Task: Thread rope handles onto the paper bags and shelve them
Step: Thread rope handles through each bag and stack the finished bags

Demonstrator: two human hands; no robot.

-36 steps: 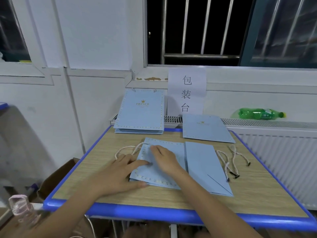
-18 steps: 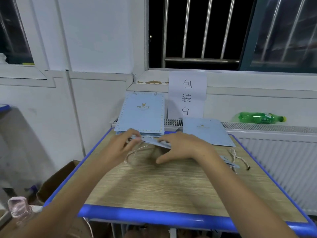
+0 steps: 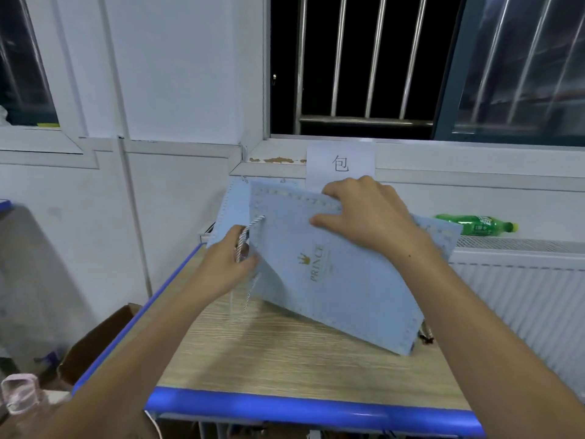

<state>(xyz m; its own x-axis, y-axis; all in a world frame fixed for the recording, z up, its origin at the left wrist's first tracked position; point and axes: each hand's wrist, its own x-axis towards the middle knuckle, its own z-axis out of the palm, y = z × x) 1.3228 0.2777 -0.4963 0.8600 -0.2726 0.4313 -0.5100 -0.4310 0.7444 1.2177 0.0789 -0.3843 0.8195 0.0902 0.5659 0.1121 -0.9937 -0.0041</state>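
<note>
Two hands are seen on one light blue paper bag [image 3: 335,280], which is held flat and tilted above the wooden table [image 3: 285,353], with the gold "PRINCE" print turned sideways. The right hand [image 3: 370,217] is placed at the 12 o'clock edge of the bag; its fingers are curled over this dotted edge and the thumb is pressed on the front face. The left hand [image 3: 228,264] is found at the 9 o'clock edge of the bag, where the twisted white rope handle [image 3: 245,245] is pinched between its fingers, and two ends of the rope hang down toward the table. Behind the held bag, toward 11 o'clock, a stack of blue paper bags [image 3: 229,213] is leaned at the wall. A white paper sign [image 3: 340,161] is seen at 12 o'clock, partly hidden by the right hand. A green plastic bottle [image 3: 474,224] is laid on the radiator [image 3: 522,280] at 2 o'clock.
</note>
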